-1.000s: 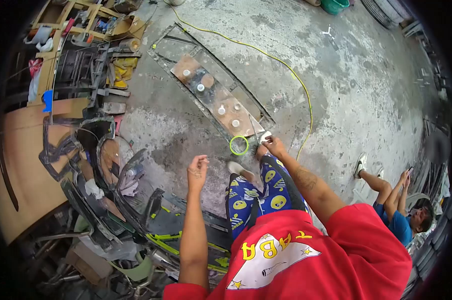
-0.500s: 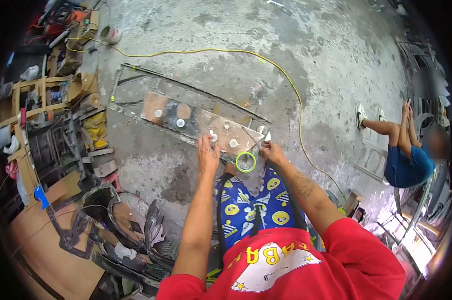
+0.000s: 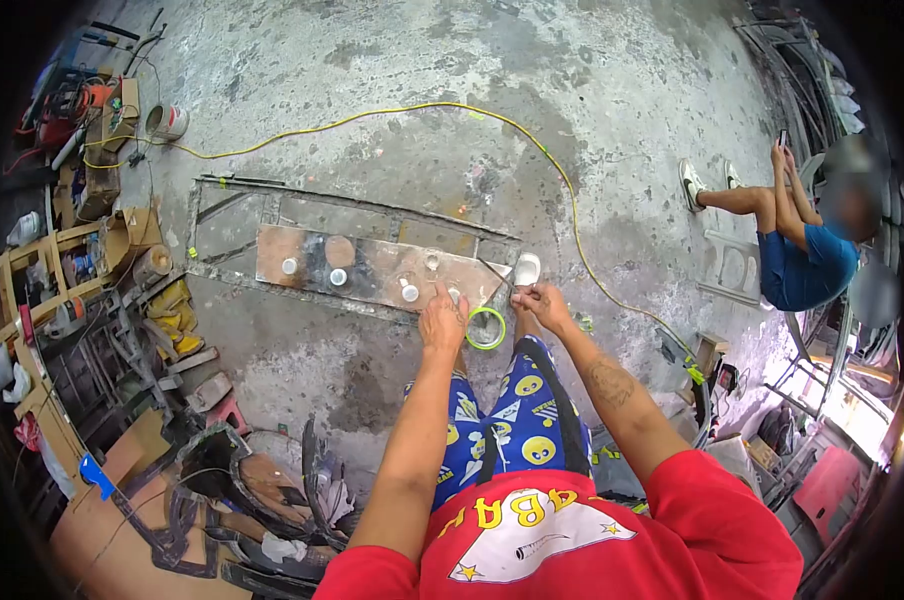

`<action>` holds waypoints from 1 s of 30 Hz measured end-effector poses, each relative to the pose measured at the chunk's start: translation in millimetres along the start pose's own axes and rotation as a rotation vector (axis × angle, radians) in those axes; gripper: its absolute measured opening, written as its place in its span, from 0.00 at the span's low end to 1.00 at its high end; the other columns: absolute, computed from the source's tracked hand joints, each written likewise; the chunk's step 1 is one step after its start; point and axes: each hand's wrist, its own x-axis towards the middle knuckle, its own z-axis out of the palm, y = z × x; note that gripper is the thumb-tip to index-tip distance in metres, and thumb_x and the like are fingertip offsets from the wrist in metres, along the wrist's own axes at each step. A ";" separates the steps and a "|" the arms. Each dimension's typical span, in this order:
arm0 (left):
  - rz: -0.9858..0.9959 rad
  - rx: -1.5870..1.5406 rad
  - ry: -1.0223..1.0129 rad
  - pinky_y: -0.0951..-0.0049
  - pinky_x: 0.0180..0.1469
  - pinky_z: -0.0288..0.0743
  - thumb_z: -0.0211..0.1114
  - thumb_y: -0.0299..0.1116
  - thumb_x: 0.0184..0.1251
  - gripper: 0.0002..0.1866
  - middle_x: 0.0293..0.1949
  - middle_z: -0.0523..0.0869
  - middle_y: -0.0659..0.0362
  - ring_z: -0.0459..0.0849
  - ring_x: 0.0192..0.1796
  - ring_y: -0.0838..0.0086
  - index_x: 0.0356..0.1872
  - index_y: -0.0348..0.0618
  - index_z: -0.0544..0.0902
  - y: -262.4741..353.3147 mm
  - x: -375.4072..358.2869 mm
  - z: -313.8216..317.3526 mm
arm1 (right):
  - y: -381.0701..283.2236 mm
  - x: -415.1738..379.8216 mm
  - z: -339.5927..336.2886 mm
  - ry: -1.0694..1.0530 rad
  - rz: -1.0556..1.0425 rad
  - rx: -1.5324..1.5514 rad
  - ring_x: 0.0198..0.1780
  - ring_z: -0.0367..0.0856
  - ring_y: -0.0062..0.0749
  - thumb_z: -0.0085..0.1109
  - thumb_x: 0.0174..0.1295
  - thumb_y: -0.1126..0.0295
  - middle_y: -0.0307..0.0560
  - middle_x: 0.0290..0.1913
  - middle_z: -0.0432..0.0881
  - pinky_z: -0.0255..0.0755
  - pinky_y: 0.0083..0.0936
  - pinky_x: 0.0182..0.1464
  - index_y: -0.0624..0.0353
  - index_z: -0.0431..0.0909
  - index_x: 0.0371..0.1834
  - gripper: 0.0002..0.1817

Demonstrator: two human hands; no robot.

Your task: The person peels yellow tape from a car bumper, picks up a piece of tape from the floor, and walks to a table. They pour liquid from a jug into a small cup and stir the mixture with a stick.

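Note:
My left hand (image 3: pixel 442 318) reaches over the near edge of a long, stained board (image 3: pixel 377 258), its fingers stretched out. Its fingertips are at a small white round piece (image 3: pixel 456 295), partly covered by the hand. Another white round piece (image 3: pixel 410 293) sits just left of those fingers, and two more lie farther left. By the board's right end, my right hand (image 3: pixel 542 303) has thumb and fingers pinched together; I cannot tell what is in them. A white shoe tip (image 3: pixel 527 268) shows just beyond it. Between my hands, nearer my legs, is a bright green ring (image 3: pixel 486 347) like a tape roll.
The board rests on a dark metal frame (image 3: pixel 342 205) on the concrete floor. A yellow cord (image 3: pixel 572 215) curves around it. At right a person (image 3: pixel 807 255) sits holding a phone. Shelves, scrap and a bucket (image 3: pixel 169 122) line the left side.
My left hand has shifted right along the board, from one white round piece to the rightmost one. My right hand stays by the board's right end, fingers still drawn together. The view has shifted.

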 end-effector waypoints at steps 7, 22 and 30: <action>0.016 -0.689 -0.153 0.53 0.39 0.82 0.66 0.42 0.73 0.19 0.36 0.88 0.45 0.88 0.36 0.55 0.50 0.36 0.76 -42.0 -12.8 -24.0 | -35.0 -87.6 -22.8 -0.071 0.279 0.449 0.39 0.88 0.27 0.68 0.70 0.64 0.47 0.42 0.91 0.82 0.25 0.45 0.65 0.84 0.50 0.15; 0.192 -1.542 -0.567 0.66 0.49 0.79 0.74 0.31 0.63 0.30 0.55 0.86 0.49 0.87 0.49 0.64 0.66 0.44 0.74 57.1 -98.6 -148.9 | -176.1 -185.8 -72.4 -0.245 0.139 0.832 0.47 0.91 0.32 0.62 0.76 0.55 0.49 0.51 0.90 0.86 0.28 0.51 0.64 0.85 0.59 0.22; 0.080 -1.411 -0.314 0.66 0.58 0.81 0.73 0.23 0.63 0.26 0.55 0.85 0.51 0.87 0.54 0.65 0.63 0.36 0.77 231.3 -132.2 -95.3 | -192.6 -138.5 -192.6 -0.223 -0.455 0.423 0.56 0.84 0.26 0.75 0.64 0.56 0.41 0.58 0.89 0.75 0.29 0.62 0.51 0.76 0.74 0.35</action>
